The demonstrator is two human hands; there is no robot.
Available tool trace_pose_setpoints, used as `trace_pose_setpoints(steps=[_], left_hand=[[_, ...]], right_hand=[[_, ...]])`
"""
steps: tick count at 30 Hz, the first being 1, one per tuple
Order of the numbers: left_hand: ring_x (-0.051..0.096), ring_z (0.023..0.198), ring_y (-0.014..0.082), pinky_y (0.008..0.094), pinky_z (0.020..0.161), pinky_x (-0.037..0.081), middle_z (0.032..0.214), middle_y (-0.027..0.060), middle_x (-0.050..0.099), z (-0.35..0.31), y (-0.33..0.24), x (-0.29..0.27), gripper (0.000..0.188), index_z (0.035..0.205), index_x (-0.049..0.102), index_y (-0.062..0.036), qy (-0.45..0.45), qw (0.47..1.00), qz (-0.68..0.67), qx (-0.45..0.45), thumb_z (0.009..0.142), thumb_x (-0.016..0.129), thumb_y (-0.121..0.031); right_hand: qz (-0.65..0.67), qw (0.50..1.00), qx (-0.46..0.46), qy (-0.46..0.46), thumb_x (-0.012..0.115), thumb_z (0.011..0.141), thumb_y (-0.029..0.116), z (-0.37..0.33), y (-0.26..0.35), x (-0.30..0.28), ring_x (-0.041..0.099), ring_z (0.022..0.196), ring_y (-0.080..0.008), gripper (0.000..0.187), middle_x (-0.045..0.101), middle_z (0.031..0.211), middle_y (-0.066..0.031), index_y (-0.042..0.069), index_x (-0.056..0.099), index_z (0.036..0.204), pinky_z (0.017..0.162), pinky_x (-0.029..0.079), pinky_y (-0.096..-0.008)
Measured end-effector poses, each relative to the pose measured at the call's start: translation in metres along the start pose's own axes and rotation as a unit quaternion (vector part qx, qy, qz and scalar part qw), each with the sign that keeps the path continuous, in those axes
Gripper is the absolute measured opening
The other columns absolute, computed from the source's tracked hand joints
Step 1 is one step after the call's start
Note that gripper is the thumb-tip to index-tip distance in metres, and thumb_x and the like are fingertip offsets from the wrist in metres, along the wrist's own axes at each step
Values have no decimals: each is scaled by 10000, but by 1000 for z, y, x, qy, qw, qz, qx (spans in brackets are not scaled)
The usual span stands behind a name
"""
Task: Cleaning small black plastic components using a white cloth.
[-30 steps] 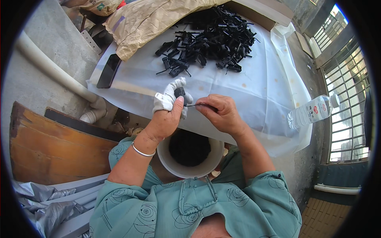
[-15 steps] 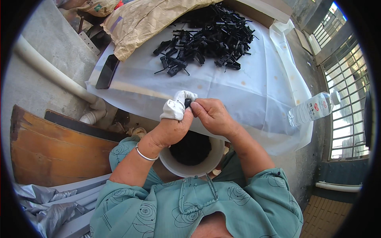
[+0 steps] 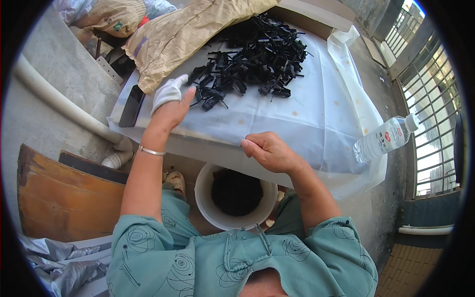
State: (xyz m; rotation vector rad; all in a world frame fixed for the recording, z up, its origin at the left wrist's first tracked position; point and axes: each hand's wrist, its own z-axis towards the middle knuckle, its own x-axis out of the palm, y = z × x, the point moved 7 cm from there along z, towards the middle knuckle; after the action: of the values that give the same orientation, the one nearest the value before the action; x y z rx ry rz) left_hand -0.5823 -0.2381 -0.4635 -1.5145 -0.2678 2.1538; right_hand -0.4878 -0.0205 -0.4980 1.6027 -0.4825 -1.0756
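My left hand (image 3: 170, 101), its fingers in a white cloth glove and its thumb bare, reaches over the table beside the near left edge of a pile of black plastic parts (image 3: 262, 59). The fingers are stretched out with the thumb apart, and I see nothing held in them. Above the table's front edge is my right hand (image 3: 269, 152), closed in a pinch. A tiny dark spot shows at its fingertips; what it grips, if anything, cannot be made out. Below, between my knees, stands a white bucket (image 3: 202, 200) with a dark mass of black pieces inside.
White sheeting (image 3: 297, 121) covers the table. Brown paper (image 3: 183, 37) lies along its far left, near a dark phone (image 3: 131, 106). A clear water bottle (image 3: 381, 141) tilts at the right edge. A wooden board (image 3: 69, 198) and a pale pipe (image 3: 64, 101) are at left.
My hands were together over the bucket with a small black part between them. My left hand has moved forward and left to the pile; the right stays near the table edge, without that part visible.
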Motion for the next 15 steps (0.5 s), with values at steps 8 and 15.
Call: trace_pose_setpoints(steps=[8, 15], left_hand=[[533, 1067, 326, 340, 907, 399, 1156, 210, 552, 95, -33, 105, 577, 1199, 522, -36, 115, 983, -143, -19, 781, 563, -431], [546, 998, 220, 294, 887, 405, 1094, 146, 582, 48, -101, 104, 468, 1151, 538, 1, 142, 977, -161, 4, 839, 571, -347]], right_hand=[[-14, 999, -41, 12, 487, 890, 222, 0, -1, 2, 444, 540, -324, 290, 491, 601, -190, -12, 524, 722, 559, 399, -393], [-38, 998, -5, -54, 571, 852, 173, -16, -1, -33, 367, 505, -162, 247, 416, 541, -71, -5, 514, 691, 494, 355, -303]])
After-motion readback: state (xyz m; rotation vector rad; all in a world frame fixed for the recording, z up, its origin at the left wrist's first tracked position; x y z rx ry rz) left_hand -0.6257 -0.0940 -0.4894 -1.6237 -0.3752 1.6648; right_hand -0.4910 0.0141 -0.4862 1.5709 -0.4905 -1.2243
